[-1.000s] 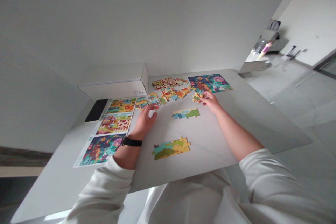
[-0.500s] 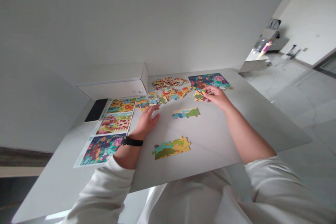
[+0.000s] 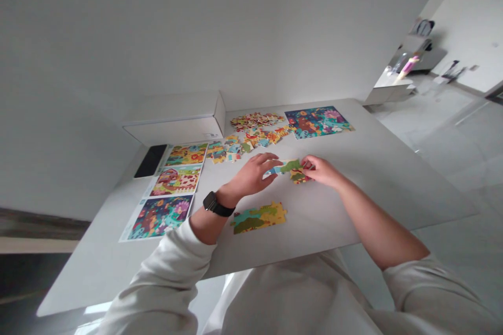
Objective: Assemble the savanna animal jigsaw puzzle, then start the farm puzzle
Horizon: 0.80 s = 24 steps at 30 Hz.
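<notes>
My right hand (image 3: 319,170) pinches a green, yellow and red jigsaw puzzle piece (image 3: 301,176) at its right side. That piece lies against the lower right of a joined strip of puzzle pieces (image 3: 288,166) in blue and green. Over the strip's left end, my left hand (image 3: 257,174) is open, with fingers and thumb apart; whether it touches the strip I cannot tell. Nearer the table's front edge lies a second joined section (image 3: 260,217), yellow and green with a crocodile-like figure.
Loose puzzle pieces (image 3: 251,141) are spread behind my hands, with a heap (image 3: 257,120) beyond them. A dark animal picture (image 3: 318,121) lies at the back right. At the left are a picture sheet (image 3: 175,180), a black phone (image 3: 151,161) and a white box (image 3: 173,128).
My right hand has brought the puzzle piece from the back toward me, up to the blue-and-green strip. My left hand has moved right, from the loose pieces to over the strip.
</notes>
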Each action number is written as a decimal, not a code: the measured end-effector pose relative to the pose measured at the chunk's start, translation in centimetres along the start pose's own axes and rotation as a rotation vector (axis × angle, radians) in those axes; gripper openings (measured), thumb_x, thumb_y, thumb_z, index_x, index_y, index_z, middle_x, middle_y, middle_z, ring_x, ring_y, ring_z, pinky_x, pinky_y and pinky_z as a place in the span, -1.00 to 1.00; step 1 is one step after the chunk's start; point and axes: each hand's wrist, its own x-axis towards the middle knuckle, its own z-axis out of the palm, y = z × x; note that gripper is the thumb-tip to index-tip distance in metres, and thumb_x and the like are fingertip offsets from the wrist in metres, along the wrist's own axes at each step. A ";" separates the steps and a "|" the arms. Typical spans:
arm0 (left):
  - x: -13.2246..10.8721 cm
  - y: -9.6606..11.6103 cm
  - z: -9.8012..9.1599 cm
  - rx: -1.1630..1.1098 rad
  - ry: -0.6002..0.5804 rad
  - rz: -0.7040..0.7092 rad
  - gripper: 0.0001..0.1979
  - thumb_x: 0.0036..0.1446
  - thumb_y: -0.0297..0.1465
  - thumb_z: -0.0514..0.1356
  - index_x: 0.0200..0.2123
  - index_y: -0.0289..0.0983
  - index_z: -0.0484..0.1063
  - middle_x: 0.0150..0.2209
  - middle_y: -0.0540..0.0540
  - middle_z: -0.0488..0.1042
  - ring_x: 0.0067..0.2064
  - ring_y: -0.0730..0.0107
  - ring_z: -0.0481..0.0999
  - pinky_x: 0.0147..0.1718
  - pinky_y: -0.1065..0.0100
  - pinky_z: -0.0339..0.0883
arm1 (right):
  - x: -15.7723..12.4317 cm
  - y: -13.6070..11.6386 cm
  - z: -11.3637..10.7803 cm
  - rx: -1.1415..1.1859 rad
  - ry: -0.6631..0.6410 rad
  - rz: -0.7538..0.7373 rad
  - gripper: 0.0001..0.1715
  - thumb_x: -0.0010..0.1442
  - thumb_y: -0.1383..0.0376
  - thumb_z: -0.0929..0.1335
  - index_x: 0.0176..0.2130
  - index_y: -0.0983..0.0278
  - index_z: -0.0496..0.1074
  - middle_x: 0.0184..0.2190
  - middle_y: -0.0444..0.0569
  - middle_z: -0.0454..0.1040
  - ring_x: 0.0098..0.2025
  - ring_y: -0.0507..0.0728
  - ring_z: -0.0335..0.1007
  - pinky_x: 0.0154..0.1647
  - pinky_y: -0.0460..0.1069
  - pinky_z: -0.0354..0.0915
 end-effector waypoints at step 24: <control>-0.2 -0.2 6.0 0.080 -0.211 0.003 -0.42 0.44 0.02 0.20 0.39 -0.06 0.47 0.44 -0.29 0.38 0.45 -0.15 0.34 0.45 -0.22 0.15 | -1.8 -0.5 0.6 -0.682 0.019 -0.268 -0.80 0.34 0.32 0.48 -0.07 0.11 0.71 -0.04 0.02 0.62 -0.07 0.20 0.60 -0.01 0.03 0.45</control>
